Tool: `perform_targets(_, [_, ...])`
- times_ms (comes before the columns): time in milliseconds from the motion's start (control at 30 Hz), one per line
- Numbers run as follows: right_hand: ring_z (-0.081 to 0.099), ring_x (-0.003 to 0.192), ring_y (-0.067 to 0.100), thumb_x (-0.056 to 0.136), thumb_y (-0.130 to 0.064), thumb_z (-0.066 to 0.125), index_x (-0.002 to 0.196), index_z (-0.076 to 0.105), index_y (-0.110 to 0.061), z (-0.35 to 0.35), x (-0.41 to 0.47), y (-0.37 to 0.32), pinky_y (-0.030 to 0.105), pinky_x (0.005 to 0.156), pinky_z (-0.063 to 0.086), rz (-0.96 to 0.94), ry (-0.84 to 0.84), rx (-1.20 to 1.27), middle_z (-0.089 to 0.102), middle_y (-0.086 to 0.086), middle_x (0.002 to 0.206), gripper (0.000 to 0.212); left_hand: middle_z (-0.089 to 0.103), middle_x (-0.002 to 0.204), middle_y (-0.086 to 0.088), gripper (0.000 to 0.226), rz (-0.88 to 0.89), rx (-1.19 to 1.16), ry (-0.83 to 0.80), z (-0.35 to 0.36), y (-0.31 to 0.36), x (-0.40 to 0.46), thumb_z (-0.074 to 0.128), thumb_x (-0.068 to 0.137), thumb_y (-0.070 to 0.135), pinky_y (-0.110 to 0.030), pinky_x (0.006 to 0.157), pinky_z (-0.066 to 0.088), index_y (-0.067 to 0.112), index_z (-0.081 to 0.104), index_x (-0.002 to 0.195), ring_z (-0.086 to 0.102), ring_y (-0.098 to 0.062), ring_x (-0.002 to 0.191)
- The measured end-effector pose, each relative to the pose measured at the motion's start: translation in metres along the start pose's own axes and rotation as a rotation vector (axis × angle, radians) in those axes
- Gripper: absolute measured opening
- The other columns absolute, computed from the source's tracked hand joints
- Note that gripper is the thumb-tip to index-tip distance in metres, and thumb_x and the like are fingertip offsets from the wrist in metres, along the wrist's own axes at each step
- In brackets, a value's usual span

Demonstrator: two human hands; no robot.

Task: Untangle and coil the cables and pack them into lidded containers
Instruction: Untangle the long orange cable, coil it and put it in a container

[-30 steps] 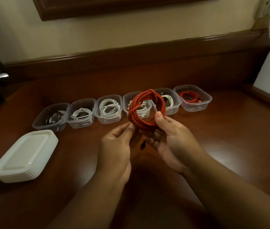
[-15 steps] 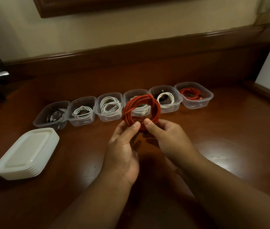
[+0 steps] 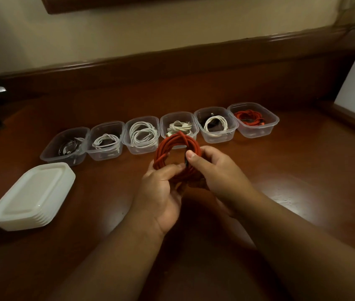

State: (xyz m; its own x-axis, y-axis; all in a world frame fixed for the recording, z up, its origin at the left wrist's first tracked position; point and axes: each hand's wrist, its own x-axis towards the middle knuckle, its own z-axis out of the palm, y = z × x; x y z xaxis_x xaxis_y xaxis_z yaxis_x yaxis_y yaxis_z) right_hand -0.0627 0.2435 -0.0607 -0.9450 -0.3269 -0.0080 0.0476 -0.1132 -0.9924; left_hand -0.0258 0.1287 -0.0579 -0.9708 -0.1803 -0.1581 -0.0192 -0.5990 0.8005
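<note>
Head view: red cable coil [image 3: 177, 154] held above surface [image 3: 302, 170], just in front of row of clear containers [image 3: 253, 120], all six already holding cable. Left hand [image 3: 161, 192] pinches coil's lower left; right hand [image 3: 215, 172] curls round right side, thumb on dark plug end. Tuck plug through loops, keep turns tight so coil won't spring. Lid stack [image 3: 31, 196] at left, untouched.

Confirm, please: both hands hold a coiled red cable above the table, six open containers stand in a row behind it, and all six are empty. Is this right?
Not quite. The head view shows the six containers each already holding a coiled cable, not empty. The rest stands: the left hand and right hand hold the coiled red cable, and the containers are open.
</note>
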Motion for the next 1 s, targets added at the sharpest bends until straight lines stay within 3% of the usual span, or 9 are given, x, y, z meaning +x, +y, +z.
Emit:
perform_targets(133, [0.070,0.084,0.024,0.096,-0.029,0.060,0.095,0.063,-0.020,-0.007,0.000,-0.007,0.044,0.075,0.061,-0.046,-0.016,-0.100,0.071,0.009,0.089,0.010,0.071,0.082,-0.011,0.047,-0.031,0.070,-0.034,-0.006,0.005,0.004,0.042,0.077,-0.012,-0.030,0.054,0.054,0.011,0.061,0.113,0.070,-0.020,0.068])
perform_targets(200, [0.072,0.080,0.024,0.096,-0.025,0.061,0.095,0.063,-0.015,-0.010,0.000,-0.010,0.041,0.072,0.061,-0.067,-0.012,-0.153,0.072,0.011,0.086,0.010,0.066,0.085,-0.014,0.056,-0.025,0.179,-0.047,-0.010,0.007,0.008,0.042,0.064,-0.010,-0.035,0.065,0.053,0.010,0.059,0.113,0.066,-0.027,0.076])
perform_targets(267, [0.073,0.077,0.021,0.096,-0.021,0.061,0.097,0.064,-0.010,-0.013,0.001,-0.012,0.035,0.068,0.061,-0.063,-0.007,-0.154,0.072,0.010,0.082,0.012,0.059,0.078,-0.010,0.056,-0.025,0.338,-0.037,-0.014,0.011,0.010,0.045,0.058,-0.008,-0.031,0.061,0.045,0.015,0.058,0.107,0.057,-0.023,0.071])
perform_targets(433, [0.072,0.079,0.021,0.097,-0.020,0.058,0.100,0.063,-0.007,-0.019,0.008,-0.018,0.032,0.065,0.060,0.044,0.071,0.124,0.072,0.012,0.089,0.015,0.056,0.082,-0.002,0.039,-0.025,0.734,-0.152,-0.018,0.013,0.009,0.051,0.089,-0.008,-0.022,0.051,0.039,0.023,0.057,0.111,0.050,-0.010,0.062])
perform_targets(600, [0.073,0.072,0.020,0.096,-0.023,0.058,0.098,0.062,-0.007,-0.020,0.007,-0.022,0.033,0.067,0.062,0.138,0.059,0.459,0.074,0.009,0.080,0.017,0.050,0.052,0.019,0.009,0.206,0.708,-0.222,-0.009,0.006,0.005,0.049,0.101,0.017,-0.008,0.046,0.034,0.020,0.056,0.107,0.043,0.003,0.045])
perform_targets(700, [0.074,0.073,0.020,0.097,-0.026,0.056,0.108,0.065,-0.004,-0.014,0.005,-0.021,0.033,0.071,0.062,0.205,0.021,0.570,0.075,0.013,0.087,0.026,0.060,0.055,0.011,0.029,0.353,0.682,-0.160,-0.005,0.008,0.003,0.047,0.093,0.042,-0.014,0.047,0.039,0.017,0.058,0.106,0.052,-0.004,0.046])
perform_targets(767, [0.073,0.075,0.021,0.096,-0.027,0.057,0.107,0.065,-0.002,-0.011,0.004,-0.018,0.032,0.072,0.061,0.248,0.006,0.617,0.074,0.016,0.090,0.028,0.067,0.068,-0.004,0.036,0.345,0.664,-0.094,-0.005,0.009,0.001,0.039,0.100,0.042,-0.028,0.051,0.049,0.013,0.060,0.106,0.057,-0.019,0.053])
perform_targets(867, [0.074,0.075,0.019,0.095,-0.028,0.058,0.113,0.064,0.000,-0.009,0.002,-0.019,0.028,0.066,0.062,0.293,-0.017,0.697,0.074,0.017,0.092,0.034,0.059,0.055,0.014,0.026,0.294,0.590,-0.123,-0.006,0.011,0.000,0.038,0.104,0.027,-0.008,0.049,0.039,0.018,0.060,0.092,0.051,0.000,0.050])
perform_targets(1000, [0.072,0.064,0.018,0.097,-0.032,0.054,0.112,0.062,0.001,-0.003,-0.004,-0.019,0.024,0.060,0.060,0.349,-0.058,0.616,0.073,0.019,0.087,0.037,0.070,0.072,0.005,0.031,0.247,0.488,-0.115,-0.007,0.014,0.001,0.059,0.086,0.042,-0.017,0.056,0.042,0.014,0.069,0.098,0.055,-0.002,0.058])
